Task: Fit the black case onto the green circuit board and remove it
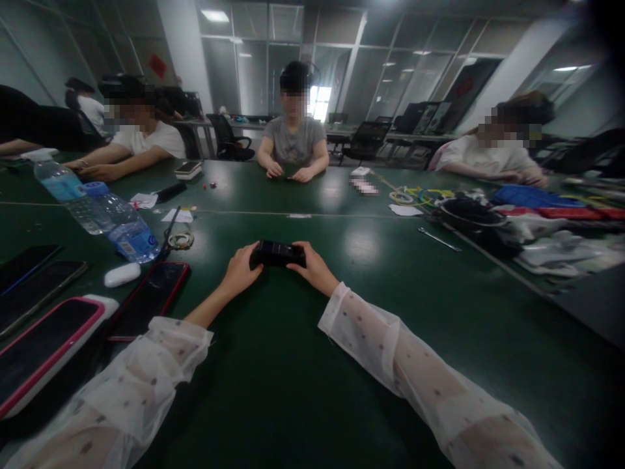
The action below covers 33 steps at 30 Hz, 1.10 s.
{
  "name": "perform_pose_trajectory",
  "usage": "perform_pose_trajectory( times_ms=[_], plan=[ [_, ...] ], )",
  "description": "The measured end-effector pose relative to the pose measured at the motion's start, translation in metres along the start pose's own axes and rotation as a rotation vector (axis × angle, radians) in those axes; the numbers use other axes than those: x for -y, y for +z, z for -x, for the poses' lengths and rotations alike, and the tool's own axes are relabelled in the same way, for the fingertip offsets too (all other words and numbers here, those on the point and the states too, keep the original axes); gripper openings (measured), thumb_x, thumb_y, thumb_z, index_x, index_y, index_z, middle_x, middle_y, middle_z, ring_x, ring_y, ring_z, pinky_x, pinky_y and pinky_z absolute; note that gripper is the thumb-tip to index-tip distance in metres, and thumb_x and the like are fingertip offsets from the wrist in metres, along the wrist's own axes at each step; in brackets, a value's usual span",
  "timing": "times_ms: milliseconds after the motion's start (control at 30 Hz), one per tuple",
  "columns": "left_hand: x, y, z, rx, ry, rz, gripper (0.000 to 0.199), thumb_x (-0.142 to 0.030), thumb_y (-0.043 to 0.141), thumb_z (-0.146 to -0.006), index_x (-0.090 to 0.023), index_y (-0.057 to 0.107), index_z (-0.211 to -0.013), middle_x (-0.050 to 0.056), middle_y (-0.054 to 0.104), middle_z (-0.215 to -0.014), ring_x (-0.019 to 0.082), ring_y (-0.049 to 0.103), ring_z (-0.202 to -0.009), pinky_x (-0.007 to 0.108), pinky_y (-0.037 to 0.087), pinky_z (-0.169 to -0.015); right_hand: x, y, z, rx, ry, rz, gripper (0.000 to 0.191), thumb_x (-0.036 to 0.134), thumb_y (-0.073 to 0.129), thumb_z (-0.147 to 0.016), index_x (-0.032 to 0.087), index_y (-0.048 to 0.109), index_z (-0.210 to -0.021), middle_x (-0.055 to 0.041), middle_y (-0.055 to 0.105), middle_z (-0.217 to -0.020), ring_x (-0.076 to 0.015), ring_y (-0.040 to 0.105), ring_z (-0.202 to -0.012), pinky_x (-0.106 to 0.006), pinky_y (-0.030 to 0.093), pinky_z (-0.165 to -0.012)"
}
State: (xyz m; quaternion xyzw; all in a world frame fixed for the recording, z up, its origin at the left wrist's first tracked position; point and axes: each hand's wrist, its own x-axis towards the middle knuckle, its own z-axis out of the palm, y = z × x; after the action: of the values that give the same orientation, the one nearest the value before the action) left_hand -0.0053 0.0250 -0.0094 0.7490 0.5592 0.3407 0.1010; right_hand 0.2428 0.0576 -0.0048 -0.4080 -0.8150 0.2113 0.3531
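A small black device with a dark screen (277, 253) lies sideways between my hands, just above or on the green table (273, 365); I cannot tell which. My left hand (243, 268) grips its left end, thumb on the near edge. Around its right end my right hand (312, 266) is closed, with the thumb along the near side. Sheer white dotted sleeves cover both forearms. The fingers behind the device are hidden.
On the left lie several phones (155, 293), a white earbud case (122, 274) and water bottles (122, 225). A wrench (439, 239) and piled cables and bags (551, 234) are at right. Across the table sits a person in grey (294, 140); others sit on both sides.
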Motion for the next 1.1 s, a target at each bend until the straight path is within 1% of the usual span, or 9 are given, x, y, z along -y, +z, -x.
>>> perform_pose_trajectory(
  times_ms=[100,233,333,400,467,700,900,1100],
  plan=[
    [-0.0005,0.0,0.0004,-0.004,0.016,0.013,0.063,-0.019,0.059,-0.084,-0.016,0.042,-0.144,0.014,0.055,-0.14,0.03,0.05,-0.13,0.05,0.041,-0.108,-0.0015,0.0009,0.0002,-0.005,-0.02,0.006,0.056,0.024,0.073,-0.082,0.02,0.043,-0.129,-0.0128,0.06,-0.122,-0.028,0.062,-0.112,-0.049,0.051,-0.097],
    [-0.0001,0.0004,0.0004,-0.007,0.022,0.028,0.063,-0.019,0.059,-0.084,-0.02,0.043,-0.145,0.012,0.056,-0.14,0.028,0.05,-0.131,0.05,0.04,-0.11,-0.0013,0.0008,-0.0004,-0.009,-0.036,0.007,0.053,0.023,0.073,-0.082,0.02,0.046,-0.127,-0.0123,0.06,-0.122,-0.0272,0.062,-0.113,-0.047,0.05,-0.099],
    [-0.0004,0.001,0.001,-0.002,0.007,0.025,0.07,-0.023,0.061,-0.084,-0.019,0.035,-0.15,0.014,0.053,-0.144,0.03,0.049,-0.133,0.052,0.039,-0.109,0.0001,-0.0001,-0.0011,-0.011,-0.029,-0.006,0.053,0.022,0.074,-0.081,0.02,0.047,-0.126,-0.012,0.061,-0.12,-0.0268,0.062,-0.111,-0.046,0.05,-0.098],
    [-0.0015,0.0008,0.0017,0.022,-0.005,0.013,0.075,-0.025,0.06,-0.085,-0.017,0.029,-0.153,0.017,0.051,-0.145,0.031,0.048,-0.133,0.053,0.039,-0.109,0.0018,-0.0011,-0.0011,-0.006,-0.025,-0.01,0.052,0.022,0.074,-0.081,0.02,0.047,-0.126,-0.0116,0.062,-0.12,-0.0265,0.063,-0.11,-0.046,0.05,-0.097],
    [-0.003,0.0001,0.0022,0.052,-0.006,-0.009,0.075,-0.026,0.059,-0.087,-0.015,0.027,-0.153,0.018,0.051,-0.144,0.032,0.049,-0.133,0.053,0.039,-0.108,0.0037,-0.0022,-0.0009,-0.002,-0.022,-0.015,0.052,0.022,0.073,-0.081,0.02,0.047,-0.126,-0.0113,0.062,-0.119,-0.0265,0.063,-0.11,-0.047,0.05,-0.097],
    [-0.0056,-0.0015,0.0024,0.083,0.048,-0.098,0.072,-0.024,0.054,-0.088,-0.013,0.026,-0.153,0.018,0.049,-0.147,0.031,0.049,-0.134,0.053,0.039,-0.109,0.0059,-0.004,-0.0001,0.015,0.013,-0.019,0.051,0.026,0.073,-0.082,0.021,0.047,-0.126,-0.0127,0.063,-0.122,-0.0282,0.063,-0.114,-0.049,0.05,-0.097],
    [-0.0073,-0.0026,0.0037,0.091,0.035,-0.115,0.07,-0.026,0.054,-0.088,-0.013,0.029,-0.152,0.019,0.043,-0.152,0.032,0.044,-0.137,0.055,0.035,-0.111,0.0038,-0.0027,-0.0003,0.029,0.025,-0.025,0.053,0.028,0.073,-0.082,0.022,0.046,-0.127,-0.0135,0.062,-0.125,-0.029,0.063,-0.116,-0.051,0.05,-0.098],
    [-0.0065,-0.0008,0.0037,0.087,0.011,-0.131,0.067,-0.03,0.055,-0.089,-0.014,0.032,-0.15,0.018,0.05,-0.145,0.033,0.046,-0.135,0.056,0.036,-0.109,0.0016,-0.0016,-0.0009,0.029,0.021,-0.044,0.054,0.028,0.073,-0.082,0.023,0.045,-0.128,-0.0117,0.062,-0.124,-0.0274,0.063,-0.115,-0.05,0.05,-0.097]
  ],
)
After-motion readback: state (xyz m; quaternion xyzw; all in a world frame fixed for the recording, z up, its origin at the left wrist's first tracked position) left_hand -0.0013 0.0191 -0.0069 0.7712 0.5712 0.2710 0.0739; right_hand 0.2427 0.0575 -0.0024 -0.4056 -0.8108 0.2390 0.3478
